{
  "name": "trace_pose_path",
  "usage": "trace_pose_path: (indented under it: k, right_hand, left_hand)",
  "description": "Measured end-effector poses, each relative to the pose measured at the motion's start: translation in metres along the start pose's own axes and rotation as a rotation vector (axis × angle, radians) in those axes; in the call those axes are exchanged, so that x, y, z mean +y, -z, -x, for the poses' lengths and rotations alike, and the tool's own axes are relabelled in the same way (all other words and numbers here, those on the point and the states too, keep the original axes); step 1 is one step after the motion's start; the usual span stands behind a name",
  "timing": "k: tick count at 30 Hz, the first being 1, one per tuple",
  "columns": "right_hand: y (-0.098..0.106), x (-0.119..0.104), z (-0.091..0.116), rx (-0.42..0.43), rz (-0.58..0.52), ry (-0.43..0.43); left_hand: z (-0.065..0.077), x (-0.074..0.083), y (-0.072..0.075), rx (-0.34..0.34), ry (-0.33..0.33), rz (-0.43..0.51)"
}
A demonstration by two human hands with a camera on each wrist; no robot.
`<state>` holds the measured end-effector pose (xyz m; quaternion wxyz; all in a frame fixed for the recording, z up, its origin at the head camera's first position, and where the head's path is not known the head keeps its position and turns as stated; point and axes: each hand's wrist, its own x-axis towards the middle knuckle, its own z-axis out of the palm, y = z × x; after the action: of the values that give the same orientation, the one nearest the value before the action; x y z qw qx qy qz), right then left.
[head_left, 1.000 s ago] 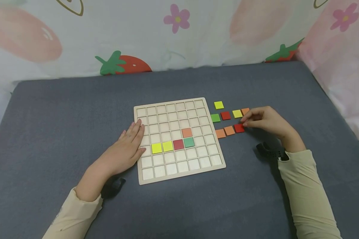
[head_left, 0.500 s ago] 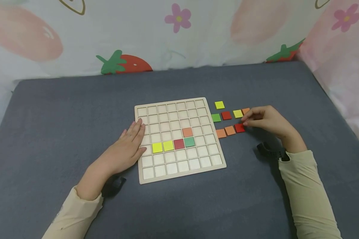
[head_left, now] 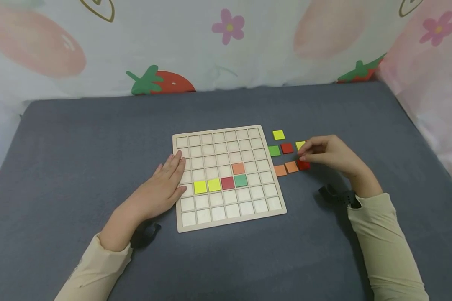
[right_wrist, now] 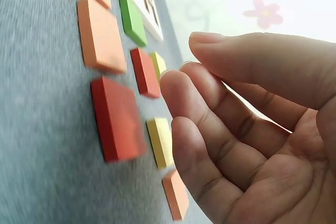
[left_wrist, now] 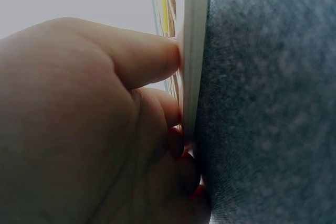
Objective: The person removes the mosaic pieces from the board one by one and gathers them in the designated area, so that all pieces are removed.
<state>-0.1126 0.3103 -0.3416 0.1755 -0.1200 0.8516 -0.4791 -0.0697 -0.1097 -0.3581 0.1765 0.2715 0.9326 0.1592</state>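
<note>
A pale wooden grid board [head_left: 231,210] lies on the grey cloth. My left hand [head_left: 156,190] rests on its left edge, fingers straight. Set in the board are two yellow tiles [head_left: 200,187], a red tile [head_left: 227,183], a green tile [head_left: 241,180] and an orange tile [head_left: 238,168]. To the right of the board, my right hand [head_left: 333,156] hovers over the loose tiles, with fingers loosely bent and nothing between them. Nearest to it are a loose red tile [right_wrist: 118,119] and a loose yellow tile [right_wrist: 160,142]. The hand hides a loose orange tile [right_wrist: 176,195] in the head view.
More loose tiles lie along the board's right side: a green one [head_left: 274,151], a red one [head_left: 286,148], a yellow one [head_left: 278,135] and two orange ones [head_left: 280,170]. A printed curtain [head_left: 256,54] hangs behind the cloth-covered table [head_left: 98,129].
My right hand has shifted slightly left, now over the red and yellow tiles and covering the orange one. My left hand stays on the board; the head view has moved a little.
</note>
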Motion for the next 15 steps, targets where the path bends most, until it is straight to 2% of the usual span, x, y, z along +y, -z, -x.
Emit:
trace_pose_path:
  k: [15]
  right_hand:
    - [-0.026,-0.019,-0.021,-0.092,-0.036,0.031]
  left_hand:
    - [0.0,-0.001,-0.003,0.012,-0.006,0.001]
